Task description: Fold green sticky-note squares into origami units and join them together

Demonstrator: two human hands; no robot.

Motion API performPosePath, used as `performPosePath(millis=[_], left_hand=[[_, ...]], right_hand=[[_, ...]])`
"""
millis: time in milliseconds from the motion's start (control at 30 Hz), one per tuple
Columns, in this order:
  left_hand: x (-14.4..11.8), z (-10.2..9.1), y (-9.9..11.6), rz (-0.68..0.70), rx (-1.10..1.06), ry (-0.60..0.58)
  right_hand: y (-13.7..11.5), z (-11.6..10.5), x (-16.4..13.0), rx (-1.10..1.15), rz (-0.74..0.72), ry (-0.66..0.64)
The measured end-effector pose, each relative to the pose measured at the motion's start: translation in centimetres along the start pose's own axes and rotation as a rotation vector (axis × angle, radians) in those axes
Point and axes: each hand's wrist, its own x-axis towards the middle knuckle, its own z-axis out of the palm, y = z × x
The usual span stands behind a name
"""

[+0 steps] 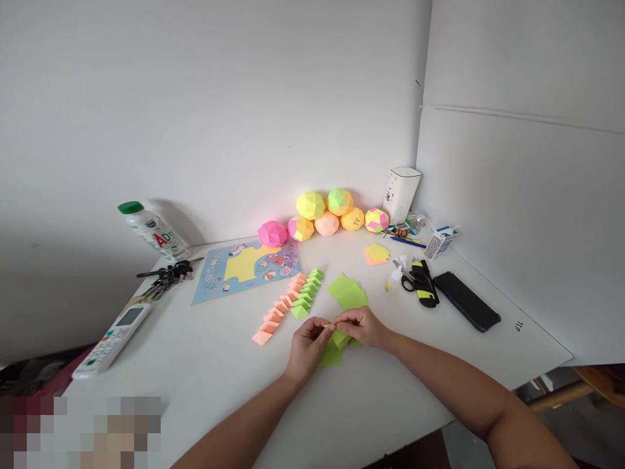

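Note:
Both hands meet over the table's middle, pinching one small folded piece of green paper [329, 325] between the fingertips. My left hand [308, 345] grips its left end, fingers curled. On the other end is my right hand [365, 326], also closed in a pinch. Beneath and behind them lie loose green paper sheets [347, 292], partly hidden by the hands. To the left, a row of folded green paper pieces [307, 293] runs beside a row of folded peach paper pieces [278, 309].
Several folded paper balls [327, 223] are stacked against the wall. A blue printed board [249, 268], keys [168, 279], a remote control [113, 340] and a bottle [155, 233] are left. Scissors [408, 283], a cutter [424, 286] and a black phone [466, 301] lie right.

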Motion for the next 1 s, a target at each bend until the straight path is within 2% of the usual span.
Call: performPosePath(millis=[400,667,867,1000], left_hand=[[-0.1,-0.1,0.2,-0.007,0.043,-0.012],[-0.1,-0.3,0.2,0.126,0.083,-0.028],[-0.1,-0.3,0.3,0.106,0.047,-0.055],[-0.2,-0.1,0.7,0.086,0.02,-0.029]], right_hand=[[-0.3,0.0,-0.1,0.077,0.061,-0.033],[-0.4,0.0,-0.2,0.076,0.06,-0.045],[-0.8,0.0,-0.1,0.102,0.096,-0.04],[-1.2,-0.1,0.0,0.171,0.108,-0.03]])
